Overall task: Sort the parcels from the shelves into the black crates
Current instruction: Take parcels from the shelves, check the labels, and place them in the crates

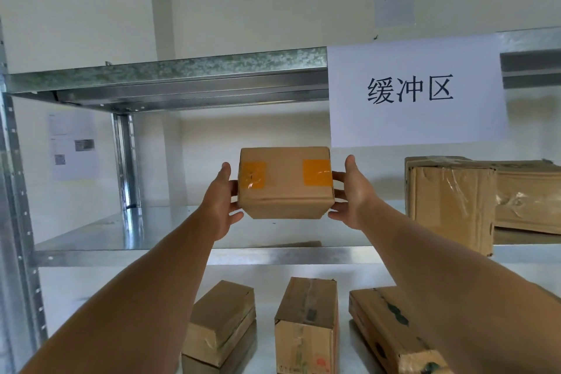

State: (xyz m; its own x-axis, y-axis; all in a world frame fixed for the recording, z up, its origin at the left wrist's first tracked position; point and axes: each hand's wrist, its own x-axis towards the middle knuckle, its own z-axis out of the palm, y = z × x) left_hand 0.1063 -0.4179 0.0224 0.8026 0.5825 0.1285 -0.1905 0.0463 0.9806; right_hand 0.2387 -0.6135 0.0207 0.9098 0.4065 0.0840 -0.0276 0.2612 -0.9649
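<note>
A small cardboard parcel (285, 188) with two orange tape patches hangs in the air just above the middle metal shelf (121, 240). My left hand (223, 200) grips its left side, fingers curled under and behind it. My right hand (352, 191) grips its right side the same way. Both arms reach forward from the bottom of the view. No black crate is in view.
Two larger taped cardboard boxes (452, 203) stand on the same shelf at the right. On the lower shelf lie three more parcels (306, 328). A white paper sign (416, 91) hangs from the upper shelf beam (170, 76). A steel upright (18, 222) runs down the left.
</note>
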